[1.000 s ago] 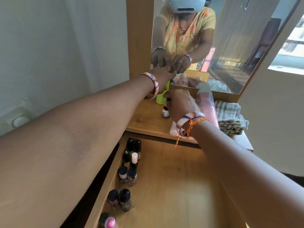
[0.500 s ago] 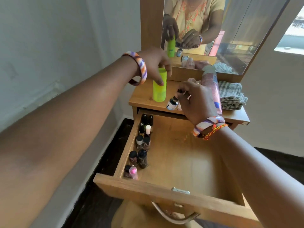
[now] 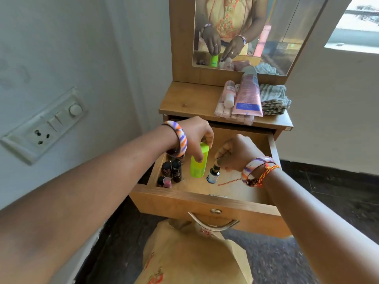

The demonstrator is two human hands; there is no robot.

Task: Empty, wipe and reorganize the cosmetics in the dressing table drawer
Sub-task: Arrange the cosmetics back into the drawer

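The wooden drawer point(image 3: 205, 203) stands pulled out below the dressing table top point(image 3: 190, 101). My left hand point(image 3: 198, 136) grips the top of a neon green bottle point(image 3: 198, 163), upright inside the drawer. My right hand point(image 3: 238, 152) pinches the cap of a small dark dropper bottle point(image 3: 213, 175) just right of the green one. Several dark nail polish bottles point(image 3: 174, 170) stand along the drawer's left wall. On the table top lie a pink tube point(image 3: 248, 95), a pale pink bottle point(image 3: 228, 95) and a folded striped cloth point(image 3: 273, 98).
A mirror point(image 3: 256, 33) rises behind the table top. To the left are a wall and a switch plate point(image 3: 45, 126). A metal handle point(image 3: 213, 224) hangs on the drawer front. My fabric-covered knee point(image 3: 192, 257) is below it. Dark floor lies to the right.
Both hands came down from the table top into the drawer, carrying the green bottle and the dropper bottle. The view has tilted downward.
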